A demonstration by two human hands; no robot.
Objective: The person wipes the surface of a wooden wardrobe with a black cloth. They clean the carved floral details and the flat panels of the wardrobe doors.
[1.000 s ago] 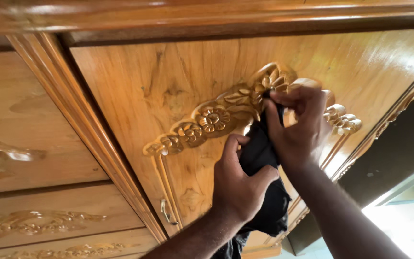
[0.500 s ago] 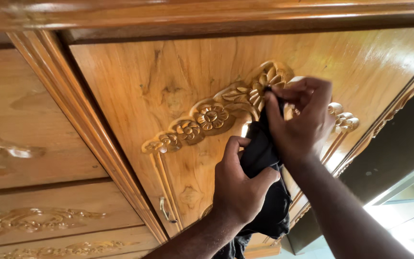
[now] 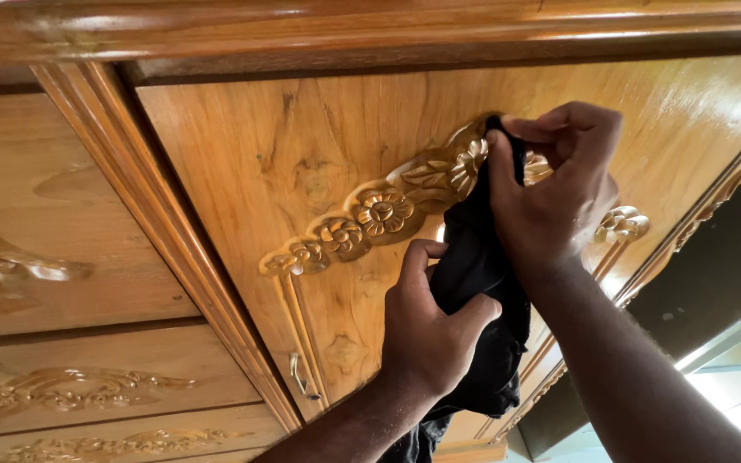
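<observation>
At the far left, drawer fronts (image 3: 53, 257) with gilded carving are seen, untouched, parted from the door by a fluted upright post (image 3: 173, 249). The wardrobe door (image 3: 302, 171), of glossy honey-coloured wood, fills the middle of the view, and a small metal handle (image 3: 300, 377) hangs near its lower left edge. A carved floral band (image 3: 370, 214) runs slantwise across the door panel toward its upper right.

The left hand (image 3: 429, 330) is closed around the bunched lower part of a black cloth (image 3: 478, 291), which is held taut against the door. Further right, the right hand (image 3: 559, 184) is clamped on the cloth's upper end, thumb and fingers pinched together, and the cloth is pressed into the carved flower at the top of the band. Whether the fabric reaches into the grooves cannot be told, since the fingers cover that spot.

The step in hand is judged to be the wiping of the carved relief. For the next move, firm fingertip pressure along the recesses would be called for, with slack fed up from the lower hand.
</observation>
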